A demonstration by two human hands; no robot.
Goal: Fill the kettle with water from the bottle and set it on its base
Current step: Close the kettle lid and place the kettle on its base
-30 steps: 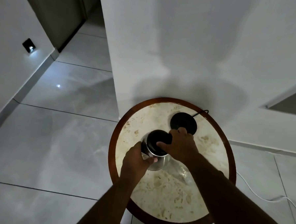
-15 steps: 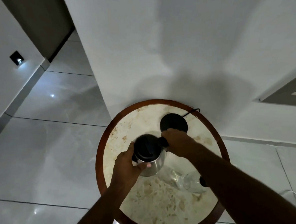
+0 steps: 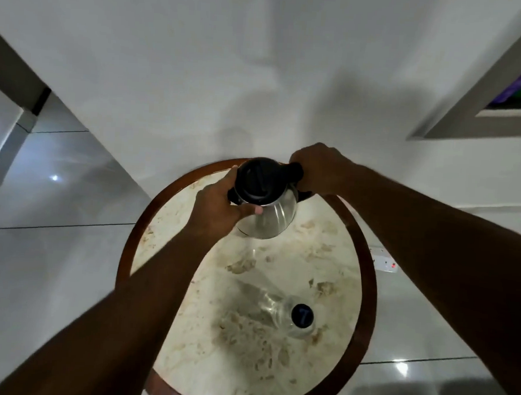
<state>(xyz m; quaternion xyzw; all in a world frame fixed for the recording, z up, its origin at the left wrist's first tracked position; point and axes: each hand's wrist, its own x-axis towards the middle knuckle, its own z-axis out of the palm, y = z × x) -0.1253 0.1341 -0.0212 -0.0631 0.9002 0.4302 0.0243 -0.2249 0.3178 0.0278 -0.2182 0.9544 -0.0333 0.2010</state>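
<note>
A steel kettle with a closed black lid is at the far side of the round table, tilted slightly. My left hand wraps its left side near the rim. My right hand is closed on its black handle. The base is almost wholly hidden behind the kettle and my right hand; only a dark sliver shows. A clear plastic bottle with a dark cap lies on the tabletop near the right, apart from both hands.
The round marble-topped table has a dark wooden rim and stands against a white wall. A wall socket with a red light sits low on the right. A framed picture hangs at upper right. Glossy floor tiles surround the table.
Both hands have carried the kettle from the middle of the table toward the far side, over the spot where the base stood. The bottle now lies in plain view.
</note>
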